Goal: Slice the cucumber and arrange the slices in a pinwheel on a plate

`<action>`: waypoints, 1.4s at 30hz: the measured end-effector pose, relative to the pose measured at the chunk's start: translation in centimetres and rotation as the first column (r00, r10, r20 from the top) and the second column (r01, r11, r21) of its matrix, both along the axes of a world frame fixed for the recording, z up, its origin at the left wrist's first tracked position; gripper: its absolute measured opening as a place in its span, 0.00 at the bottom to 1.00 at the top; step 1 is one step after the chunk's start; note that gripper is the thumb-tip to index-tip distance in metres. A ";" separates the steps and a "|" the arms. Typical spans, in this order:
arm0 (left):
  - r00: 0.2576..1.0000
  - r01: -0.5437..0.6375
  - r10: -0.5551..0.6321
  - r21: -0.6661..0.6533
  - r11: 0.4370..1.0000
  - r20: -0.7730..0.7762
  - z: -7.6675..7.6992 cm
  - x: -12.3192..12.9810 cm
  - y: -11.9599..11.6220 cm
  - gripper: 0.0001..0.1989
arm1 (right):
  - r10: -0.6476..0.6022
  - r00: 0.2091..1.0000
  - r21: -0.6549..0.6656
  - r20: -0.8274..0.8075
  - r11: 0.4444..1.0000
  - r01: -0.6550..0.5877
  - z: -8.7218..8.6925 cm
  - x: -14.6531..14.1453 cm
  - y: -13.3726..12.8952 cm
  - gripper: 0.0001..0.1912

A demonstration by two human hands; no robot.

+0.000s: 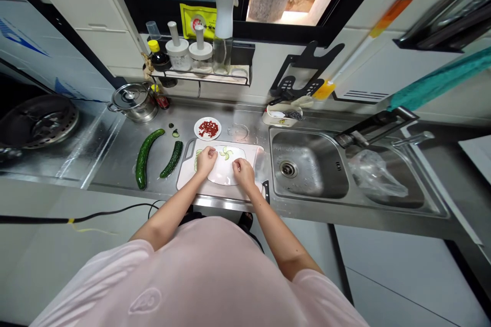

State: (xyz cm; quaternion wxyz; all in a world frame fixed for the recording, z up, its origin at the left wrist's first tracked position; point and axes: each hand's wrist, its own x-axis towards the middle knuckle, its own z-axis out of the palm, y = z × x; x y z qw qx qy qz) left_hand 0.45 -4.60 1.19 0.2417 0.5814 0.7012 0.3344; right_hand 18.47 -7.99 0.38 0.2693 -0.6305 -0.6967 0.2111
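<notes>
On a pale cutting board (185, 178) lies a white plate (223, 176) with rounded corners. A few thin cucumber slices (225, 153) form a curved pattern near the plate's far edge. My left hand (206, 161) is over the plate's left side, its fingers pinched together; whatever is in them is too small to make out. Beside it, more cucumber slices (198, 157) lie on the board, partly hidden by the hand. My right hand (243, 173) is closed over the plate's right side, thumb and fingers together, their contents hidden.
Left of the board lie a long cucumber (146, 158), a shorter cut cucumber (172, 159) and small end pieces (175, 133). A plate of chopped red bits (208, 129) stands behind. A knife handle (266, 191) shows at right, before the sink (310, 163). A lidded pot (135, 104) stands back left.
</notes>
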 end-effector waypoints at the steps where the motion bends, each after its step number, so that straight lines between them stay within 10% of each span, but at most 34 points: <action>1: 0.999 -0.032 0.032 -0.006 0.999 -0.001 0.2 -0.4 -0.4 0.09 | -0.001 1.000 -0.005 -0.004 1.000 0.001 0.1 0.0 0.0 0.10; 16: 0.969 -0.246 0.244 -0.108 0.963 -0.033 -2.0 -6.4 -6.0 0.10 | -0.011 0.997 -0.029 -0.071 1.000 0.009 0.8 0.1 -0.8 0.11; 42: 0.938 -0.227 0.158 -0.199 0.953 -0.310 -2.0 -5.8 -7.4 0.10 | -0.026 0.986 0.003 -0.163 1.000 0.027 1.3 0.4 -3.6 0.11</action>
